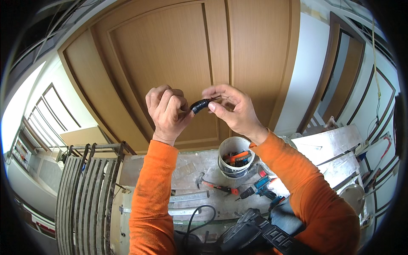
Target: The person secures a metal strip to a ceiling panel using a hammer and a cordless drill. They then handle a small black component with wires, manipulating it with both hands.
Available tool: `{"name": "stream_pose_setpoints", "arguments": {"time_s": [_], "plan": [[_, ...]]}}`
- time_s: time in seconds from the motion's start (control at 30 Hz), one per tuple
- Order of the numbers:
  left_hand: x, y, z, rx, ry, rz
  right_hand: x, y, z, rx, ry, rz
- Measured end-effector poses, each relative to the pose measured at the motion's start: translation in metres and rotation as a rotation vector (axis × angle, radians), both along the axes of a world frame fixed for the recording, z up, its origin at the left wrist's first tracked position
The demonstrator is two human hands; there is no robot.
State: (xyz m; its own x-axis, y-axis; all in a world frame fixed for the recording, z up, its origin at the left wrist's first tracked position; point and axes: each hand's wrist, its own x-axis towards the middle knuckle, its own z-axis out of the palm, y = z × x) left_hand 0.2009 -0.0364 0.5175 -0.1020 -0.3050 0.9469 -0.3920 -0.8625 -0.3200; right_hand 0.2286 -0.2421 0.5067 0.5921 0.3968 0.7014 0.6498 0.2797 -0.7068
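Observation:
A short, curved, glossy black piece (199, 105), which looks wrapped in black tape, bridges my two hands in front of the brown panel. My left hand (166, 111) is closed with its fingers curled, pinching the left end between thumb and forefinger. At the other end, the thumb of my right hand (234, 109) presses against the piece while the slightly blurred fingers curve over it. A thin dark strand shows between those right fingers. The piece's left tip is hidden by my left hand.
Below stands a white bucket (236, 170) holding tools. A hammer (214, 185), a blue cordless drill (257, 187) and metal strips (189, 196) lie on the worn platform. At left is a slatted metal frame (80, 199); whitish boards (329, 146) lie at right. A panelled brown door (165, 51) rises ahead.

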Motion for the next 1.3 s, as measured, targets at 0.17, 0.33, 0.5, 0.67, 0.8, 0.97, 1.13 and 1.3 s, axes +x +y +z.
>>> {"name": "stream_pose_setpoints", "arguments": {"time_s": [0.17,0.33,0.5,0.67,0.8,0.97,1.13,1.3], "plan": [[-0.021,0.006,0.015,0.178,-0.025,0.008,-0.009,-0.02,0.028,-0.249,0.088,0.203],[-0.034,0.008,0.011,0.295,0.041,-0.009,-0.025,-0.026,0.041,-0.498,-0.207,0.007],[-0.032,0.008,0.006,0.323,0.119,-0.04,-0.03,-0.027,0.048,-0.634,-0.305,-0.107],[-0.034,0.006,0.006,0.342,0.106,-0.035,-0.029,-0.026,0.05,-0.672,-0.111,-0.053],[-0.035,0.005,0.005,0.386,0.15,-0.022,-0.027,-0.024,0.046,-0.707,-0.157,-0.063],[-0.032,0.006,0.004,0.389,0.197,0.001,-0.027,-0.013,0.031,-0.669,-0.384,-0.178],[-0.03,0.01,0.001,0.414,0.219,0.011,-0.029,0.002,0.013,-0.564,-0.502,-0.311],[-0.031,0.011,-0.002,0.371,0.21,-0.021,-0.021,0.002,0.012,-0.539,-0.366,-0.216]]}}
